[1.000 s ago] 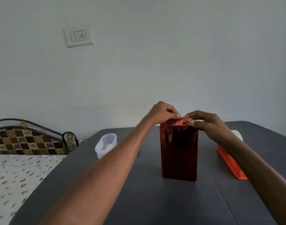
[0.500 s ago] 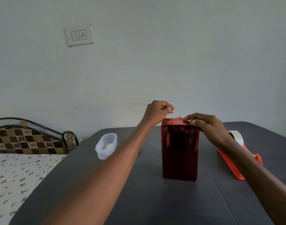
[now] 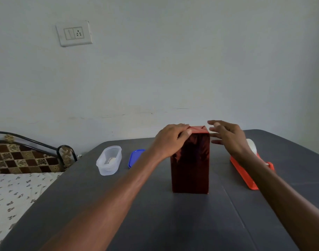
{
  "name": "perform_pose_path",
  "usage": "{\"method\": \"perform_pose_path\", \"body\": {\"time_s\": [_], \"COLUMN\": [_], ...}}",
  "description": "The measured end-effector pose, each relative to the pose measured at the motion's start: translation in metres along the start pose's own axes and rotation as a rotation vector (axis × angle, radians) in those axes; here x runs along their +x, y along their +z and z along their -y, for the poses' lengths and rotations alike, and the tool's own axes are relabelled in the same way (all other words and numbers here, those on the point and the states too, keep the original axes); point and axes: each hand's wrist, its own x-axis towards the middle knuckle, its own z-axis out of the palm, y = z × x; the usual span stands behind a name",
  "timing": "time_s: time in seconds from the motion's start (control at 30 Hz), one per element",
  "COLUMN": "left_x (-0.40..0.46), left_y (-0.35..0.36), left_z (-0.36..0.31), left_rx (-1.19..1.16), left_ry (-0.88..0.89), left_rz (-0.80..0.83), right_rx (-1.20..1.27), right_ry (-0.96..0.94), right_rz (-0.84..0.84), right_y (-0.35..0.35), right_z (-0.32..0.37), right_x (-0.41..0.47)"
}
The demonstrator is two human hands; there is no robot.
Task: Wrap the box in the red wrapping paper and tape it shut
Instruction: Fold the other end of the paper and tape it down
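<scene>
Standing upright on the table (image 3: 173,223), the red-wrapped box (image 3: 190,165) has the left hand (image 3: 170,140) gripping its top corner; right hand (image 3: 227,135) hovers beside it, fingers spread, holding nothing.

Dark grey table (image 3: 173,223) has a clear plastic tub (image 3: 109,160) near its far left edge, with a blue lid (image 3: 135,157) lying just beside it. White switch plate (image 3: 74,33) on the wall; bed with floral sheet (image 3: 15,196) left.
</scene>
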Motion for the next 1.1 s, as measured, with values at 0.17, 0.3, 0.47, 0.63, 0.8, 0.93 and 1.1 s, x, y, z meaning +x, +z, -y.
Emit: {"method": "perform_pose_path", "body": {"time_s": [0.17,0.3,0.47,0.63,0.8,0.93,1.1], "left_x": [0.003,0.005,0.008,0.011,0.011,0.01,0.01], "left_y": [0.005,0.012,0.017,0.02,0.019,0.018,0.018], "left_z": [0.001,-0.004,-0.013,-0.019,-0.018,-0.018,-0.016], "left_rx": [0.002,-0.015,-0.015,-0.012,-0.006,-0.011,-0.011], "left_ry": [0.003,-0.011,-0.024,-0.026,-0.031,-0.031,-0.028], "left_rz": [-0.034,-0.058,-0.077,-0.079,-0.075,-0.075,-0.066], "right_rx": [-0.753,-1.086,-0.986,-0.673,-0.437,-0.3,-0.194], "right_ry": [0.204,0.362,0.456,0.607,0.703,0.663,0.612], "right_rz": [-0.266,-0.157,-0.207,-0.214,-0.248,-0.289,-0.47], "right_y": [-0.049,-0.077,-0.091,-0.094,-0.101,-0.101,-0.098], "right_z": [-0.02,-0.03,-0.043,-0.035,-0.032,-0.026,-0.037], "right_x": [-0.005,-0.018,-0.02,-0.014,-0.013,-0.014,-0.041]}}
